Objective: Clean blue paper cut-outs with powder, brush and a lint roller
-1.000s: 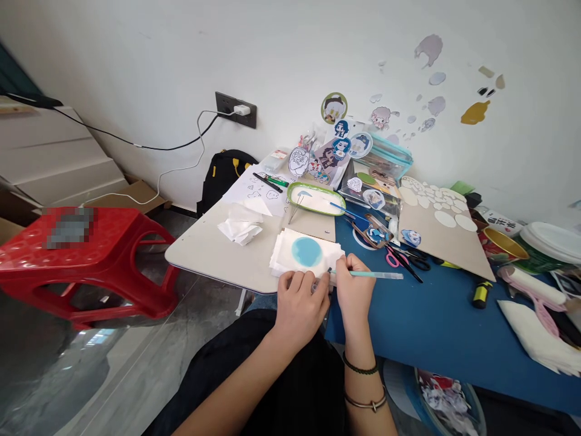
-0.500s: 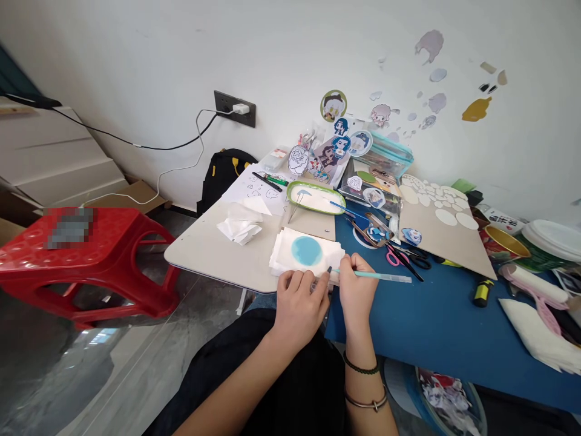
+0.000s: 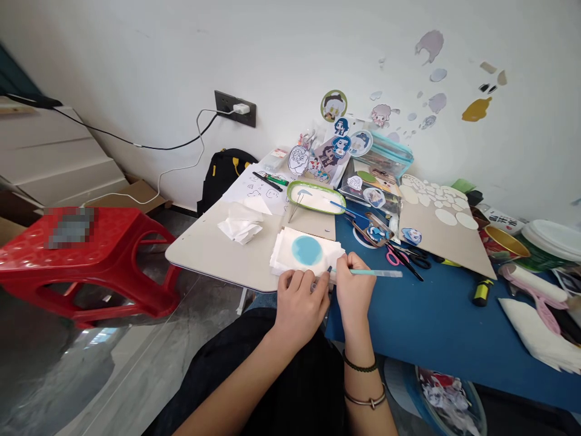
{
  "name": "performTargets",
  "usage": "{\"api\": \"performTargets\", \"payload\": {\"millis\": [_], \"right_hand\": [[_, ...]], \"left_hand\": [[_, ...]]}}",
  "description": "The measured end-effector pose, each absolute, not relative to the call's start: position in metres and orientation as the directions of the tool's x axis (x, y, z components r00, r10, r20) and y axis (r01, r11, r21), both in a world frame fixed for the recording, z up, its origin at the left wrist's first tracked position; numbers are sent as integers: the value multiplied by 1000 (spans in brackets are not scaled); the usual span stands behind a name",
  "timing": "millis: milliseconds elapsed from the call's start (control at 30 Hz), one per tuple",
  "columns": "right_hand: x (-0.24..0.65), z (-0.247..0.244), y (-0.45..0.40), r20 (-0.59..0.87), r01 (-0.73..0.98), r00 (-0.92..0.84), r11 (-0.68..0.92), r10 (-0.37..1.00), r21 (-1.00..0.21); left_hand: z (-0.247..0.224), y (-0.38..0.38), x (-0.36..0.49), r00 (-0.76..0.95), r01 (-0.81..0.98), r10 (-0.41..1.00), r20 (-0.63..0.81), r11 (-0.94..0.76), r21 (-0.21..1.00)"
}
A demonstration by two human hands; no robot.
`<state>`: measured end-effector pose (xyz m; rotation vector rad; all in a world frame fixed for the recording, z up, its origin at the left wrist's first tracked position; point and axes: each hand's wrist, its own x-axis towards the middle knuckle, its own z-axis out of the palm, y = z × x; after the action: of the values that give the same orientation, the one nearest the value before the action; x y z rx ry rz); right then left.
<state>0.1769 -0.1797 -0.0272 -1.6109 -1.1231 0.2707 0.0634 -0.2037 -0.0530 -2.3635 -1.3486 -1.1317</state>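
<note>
My right hand (image 3: pixel 356 290) is closed around a slim pale-blue pen or brush (image 3: pixel 384 274), its far end pointing right. Its working end meets a small dark piece (image 3: pixel 330 268) by the fingertips of my left hand (image 3: pixel 299 303). My left fingers are curled together over the front edge of the white paper stack (image 3: pixel 284 257); what they grip is too small to tell. A light-blue round patch (image 3: pixel 307 250) lies on the stack, just beyond both hands.
Crumpled tissue (image 3: pixel 240 222) lies left of the stack. Behind it is a green-rimmed tray (image 3: pixel 313 197). Pink scissors (image 3: pixel 394 255), a grey board (image 3: pixel 447 227) and a yellow-black bottle (image 3: pixel 482 293) are on the right. A red stool (image 3: pixel 104 260) stands left.
My right hand has shifted slightly left with the pale-blue tool, whose far end is now a little further left. My left hand has barely moved.
</note>
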Motion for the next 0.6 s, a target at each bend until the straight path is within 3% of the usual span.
{"api": "performTargets", "payload": {"millis": [300,600], "right_hand": [[182,-35,-180,267,247,622,139,736,-959],[186,-29,-195,280,94,583,279,762,-956]], "left_hand": [[-52,-205,62,270,774,671,691,-577,259],[-44,-203,68,138,780,715,685,-505,369]]}}
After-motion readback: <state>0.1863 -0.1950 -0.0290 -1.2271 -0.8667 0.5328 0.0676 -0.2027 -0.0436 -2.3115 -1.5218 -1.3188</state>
